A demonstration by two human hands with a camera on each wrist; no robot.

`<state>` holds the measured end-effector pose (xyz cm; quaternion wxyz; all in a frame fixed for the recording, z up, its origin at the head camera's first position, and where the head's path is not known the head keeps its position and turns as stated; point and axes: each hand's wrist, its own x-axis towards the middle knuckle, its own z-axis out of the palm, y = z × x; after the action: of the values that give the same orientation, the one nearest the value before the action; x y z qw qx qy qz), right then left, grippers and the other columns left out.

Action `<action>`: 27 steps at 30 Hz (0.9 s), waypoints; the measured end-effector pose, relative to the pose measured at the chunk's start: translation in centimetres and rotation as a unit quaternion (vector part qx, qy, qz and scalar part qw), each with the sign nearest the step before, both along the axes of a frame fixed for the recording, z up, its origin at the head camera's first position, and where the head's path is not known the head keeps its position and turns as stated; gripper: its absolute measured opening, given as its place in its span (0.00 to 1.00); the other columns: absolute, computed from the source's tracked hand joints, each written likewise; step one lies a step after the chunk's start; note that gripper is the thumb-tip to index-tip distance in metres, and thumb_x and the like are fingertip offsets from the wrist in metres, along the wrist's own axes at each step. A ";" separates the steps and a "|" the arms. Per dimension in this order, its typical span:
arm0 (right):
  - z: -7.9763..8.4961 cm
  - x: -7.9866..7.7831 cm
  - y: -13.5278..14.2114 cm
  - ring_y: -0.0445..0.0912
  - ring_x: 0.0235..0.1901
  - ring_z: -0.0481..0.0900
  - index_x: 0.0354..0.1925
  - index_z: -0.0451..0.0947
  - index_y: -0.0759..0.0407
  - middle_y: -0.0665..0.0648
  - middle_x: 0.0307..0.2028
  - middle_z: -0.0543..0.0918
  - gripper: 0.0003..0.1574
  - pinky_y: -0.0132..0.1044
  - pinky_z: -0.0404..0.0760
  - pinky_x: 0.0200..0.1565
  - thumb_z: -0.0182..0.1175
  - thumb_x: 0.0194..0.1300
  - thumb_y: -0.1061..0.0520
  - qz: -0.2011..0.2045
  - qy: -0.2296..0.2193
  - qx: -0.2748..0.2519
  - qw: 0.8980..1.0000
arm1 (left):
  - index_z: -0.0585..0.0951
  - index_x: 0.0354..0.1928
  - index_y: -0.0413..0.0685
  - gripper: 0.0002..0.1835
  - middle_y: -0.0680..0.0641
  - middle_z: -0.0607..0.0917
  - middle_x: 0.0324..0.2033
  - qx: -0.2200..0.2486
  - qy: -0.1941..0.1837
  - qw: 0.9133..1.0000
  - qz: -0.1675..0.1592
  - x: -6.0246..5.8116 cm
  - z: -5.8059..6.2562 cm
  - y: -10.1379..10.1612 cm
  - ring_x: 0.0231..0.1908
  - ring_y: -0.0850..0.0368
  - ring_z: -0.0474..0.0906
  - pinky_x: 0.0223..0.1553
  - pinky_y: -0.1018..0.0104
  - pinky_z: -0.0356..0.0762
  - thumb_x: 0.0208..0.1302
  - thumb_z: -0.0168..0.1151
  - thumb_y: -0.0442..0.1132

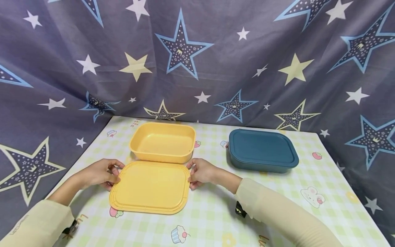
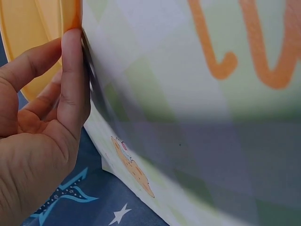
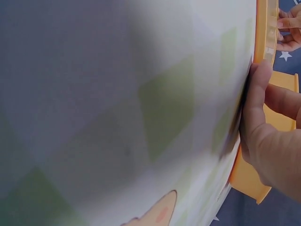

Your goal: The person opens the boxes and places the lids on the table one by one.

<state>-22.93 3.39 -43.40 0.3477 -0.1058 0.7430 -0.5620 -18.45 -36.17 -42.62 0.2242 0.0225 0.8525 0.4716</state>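
Note:
A yellow rectangular lid [image 1: 151, 187] with rounded corners lies in front of an open yellow food container [image 1: 165, 139]. My left hand [image 1: 100, 174] grips the lid's left edge between thumb and fingers; in the left wrist view the thumb [image 2: 73, 70] meets the lid's rim. On the opposite side, my right hand [image 1: 202, 173] pinches the right edge, and the right wrist view has its thumb [image 3: 257, 94] against the lid's rim [image 3: 263, 35]. The container's inside shows bare yellow. Whether the lid's underside touches the cloth all round, I cannot tell.
A dark blue rectangular container [image 1: 262, 151] with its lid on stands at the back right. The table's cover [image 1: 210, 219] is green-checked with printed cupcakes and strawberries. Behind the table hangs a dark star-patterned curtain [image 1: 216, 79].

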 end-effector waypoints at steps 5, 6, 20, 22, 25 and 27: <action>0.0 0.0 0.0 0.52 0.23 0.85 0.57 0.67 0.69 0.60 0.31 0.72 0.29 0.44 0.90 0.34 0.62 0.60 0.80 0.004 0.005 0.002 1.000 | 0.69 0.63 0.29 0.30 0.40 0.74 0.36 -0.002 0.003 1.000 0.004 0.1 -0.1 -0.1 0.29 0.50 0.78 0.29 0.54 0.88 0.60 0.69 0.27; 0.1 0.0 0.0 0.52 0.23 0.85 0.57 0.67 0.69 0.60 0.31 0.72 0.29 0.44 0.90 0.34 0.62 0.60 0.80 0.005 0.006 0.002 1.000 | 0.69 0.63 0.29 0.30 0.40 0.74 0.37 -0.001 0.002 1.000 0.004 0.2 -0.1 -0.1 0.29 0.50 0.78 0.29 0.54 0.88 0.60 0.69 0.27; 0.2 0.0 0.7 0.53 0.27 0.86 0.55 0.70 0.67 0.65 0.35 0.77 0.24 0.44 0.90 0.36 0.63 0.64 0.76 0.003 0.012 0.015 1.000 | 0.68 0.62 0.29 0.27 0.40 0.74 0.37 0.014 -0.004 1.000 0.005 0.0 0.1 0.1 0.30 0.49 0.79 0.29 0.52 0.88 0.65 0.67 0.30; 0.5 0.1 1.0 0.53 0.28 0.86 0.55 0.70 0.67 0.66 0.36 0.79 0.23 0.45 0.90 0.37 0.63 0.64 0.76 0.009 0.018 0.014 1.000 | 0.68 0.62 0.29 0.26 0.40 0.74 0.37 0.019 -0.006 1.000 0.006 -0.1 0.1 0.0 0.30 0.49 0.79 0.30 0.52 0.88 0.67 0.66 0.30; 1.0 0.2 1.4 0.54 0.29 0.86 0.56 0.71 0.68 0.66 0.36 0.79 0.23 0.46 0.90 0.38 0.63 0.65 0.74 0.021 0.033 0.012 0.999 | 0.69 0.62 0.30 0.25 0.40 0.74 0.38 0.018 -0.004 1.000 0.007 -0.4 0.4 -0.2 0.31 0.49 0.78 0.31 0.51 0.88 0.67 0.66 0.31; 1.3 0.3 1.6 0.54 0.30 0.86 0.57 0.71 0.68 0.65 0.36 0.79 0.22 0.47 0.90 0.39 0.63 0.66 0.73 0.030 0.047 0.016 0.998 | 0.70 0.61 0.30 0.24 0.40 0.75 0.38 0.010 -0.003 1.000 0.004 -0.5 0.6 -0.4 0.31 0.49 0.79 0.32 0.51 0.88 0.68 0.66 0.32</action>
<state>-22.66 5.03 -42.11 0.3305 -0.1487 0.7639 -0.5340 -18.92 -36.54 -42.00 0.2247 0.0198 0.8469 0.4815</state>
